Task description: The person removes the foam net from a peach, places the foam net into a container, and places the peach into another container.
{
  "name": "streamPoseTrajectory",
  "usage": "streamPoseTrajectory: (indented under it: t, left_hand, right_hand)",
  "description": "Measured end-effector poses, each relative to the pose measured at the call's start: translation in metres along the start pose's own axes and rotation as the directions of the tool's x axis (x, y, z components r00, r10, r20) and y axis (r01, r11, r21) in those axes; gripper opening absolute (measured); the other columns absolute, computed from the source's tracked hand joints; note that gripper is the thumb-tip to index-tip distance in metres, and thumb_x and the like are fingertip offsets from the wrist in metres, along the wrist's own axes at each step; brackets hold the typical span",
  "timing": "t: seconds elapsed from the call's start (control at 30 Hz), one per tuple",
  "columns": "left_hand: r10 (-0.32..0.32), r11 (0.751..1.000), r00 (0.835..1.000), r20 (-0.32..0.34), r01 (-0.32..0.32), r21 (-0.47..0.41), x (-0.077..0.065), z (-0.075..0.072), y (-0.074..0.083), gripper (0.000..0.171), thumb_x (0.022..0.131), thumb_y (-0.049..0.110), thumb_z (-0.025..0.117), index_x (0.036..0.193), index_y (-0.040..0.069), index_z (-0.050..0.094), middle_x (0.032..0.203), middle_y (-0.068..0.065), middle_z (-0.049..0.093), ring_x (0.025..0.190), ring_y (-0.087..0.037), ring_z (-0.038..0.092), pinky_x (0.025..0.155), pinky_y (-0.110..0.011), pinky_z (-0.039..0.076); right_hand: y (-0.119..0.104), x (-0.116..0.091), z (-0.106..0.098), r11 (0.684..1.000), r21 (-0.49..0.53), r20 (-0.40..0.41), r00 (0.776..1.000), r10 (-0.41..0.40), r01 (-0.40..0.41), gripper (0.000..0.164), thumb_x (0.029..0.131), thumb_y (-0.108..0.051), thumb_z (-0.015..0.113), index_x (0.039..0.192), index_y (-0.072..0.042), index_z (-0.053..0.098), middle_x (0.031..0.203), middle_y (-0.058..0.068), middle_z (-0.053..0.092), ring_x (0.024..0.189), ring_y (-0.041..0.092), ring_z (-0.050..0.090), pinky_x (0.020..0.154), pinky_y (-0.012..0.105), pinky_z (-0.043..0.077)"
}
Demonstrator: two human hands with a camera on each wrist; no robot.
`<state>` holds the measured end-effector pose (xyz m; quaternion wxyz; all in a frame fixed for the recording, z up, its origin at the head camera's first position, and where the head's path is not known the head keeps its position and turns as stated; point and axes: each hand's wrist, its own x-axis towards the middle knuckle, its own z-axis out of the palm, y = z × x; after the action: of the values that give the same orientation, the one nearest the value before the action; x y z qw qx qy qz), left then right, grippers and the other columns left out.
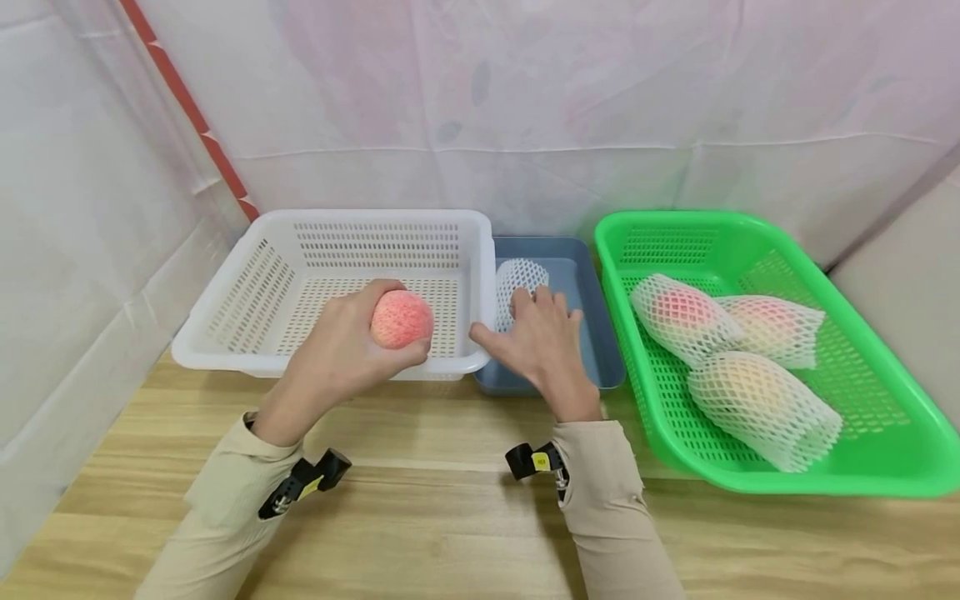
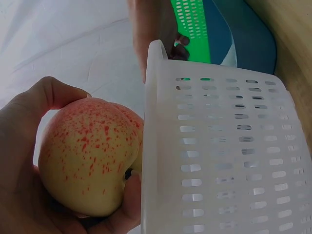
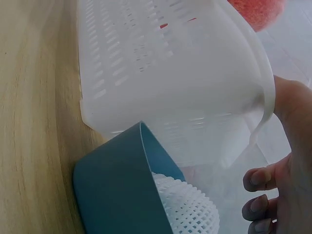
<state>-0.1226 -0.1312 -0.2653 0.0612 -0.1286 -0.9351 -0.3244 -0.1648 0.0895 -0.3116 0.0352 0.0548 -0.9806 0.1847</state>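
Note:
My left hand grips a peach over the front right part of the white basket. In the left wrist view the peach is pale yellow with red speckles, and the fingers and thumb curl round it. Over the blue tray hangs my right hand, fingers spread and a little bent, holding nothing. Its thumb is at the white basket's right rim; whether they touch I cannot tell. A white foam net sleeve lies in the tray, apart from the fingertips in the right wrist view.
On the right, a green basket holds three peaches in foam nets. The tray stands between the two baskets on a wooden table. A pale cloth hangs behind them.

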Motion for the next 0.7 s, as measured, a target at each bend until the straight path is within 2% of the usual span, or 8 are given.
streamPoseTrajectory:
  t: [0.33, 0.7]
  left_hand:
    - [-0.005, 1.0, 1.0, -0.014, 0.005, -0.01, 0.002, -0.002, -0.005, 0.054, 0.075, 0.03, 0.072, 0.121, 0.007, 0.055, 0.099, -0.011, 0.067, 0.076, -0.022, 0.063, 0.062, -0.035, 0.055]
    - [-0.011, 0.999, 0.999, -0.049, 0.012, 0.03, 0.005, -0.006, -0.012, 0.051, 0.076, 0.031, 0.071, 0.118, 0.006, 0.056, 0.096, -0.011, 0.067, 0.075, -0.023, 0.062, 0.061, -0.034, 0.052]
  right_hand:
    - [-0.001, -0.001, 0.001, 0.997, 0.07, 0.037, 0.999, 0.028, -0.031, 0.052, 0.077, -0.06, 0.053, 0.093, -0.01, 0.053, 0.094, 0.012, 0.05, 0.094, 0.033, 0.045, 0.083, 0.05, 0.037]
    - [0.0, -0.002, 0.001, 0.993, 0.106, 0.076, 0.996, 0.046, -0.054, 0.058, 0.079, -0.06, 0.053, 0.102, -0.007, 0.056, 0.1, 0.014, 0.053, 0.097, 0.034, 0.047, 0.087, 0.052, 0.039]
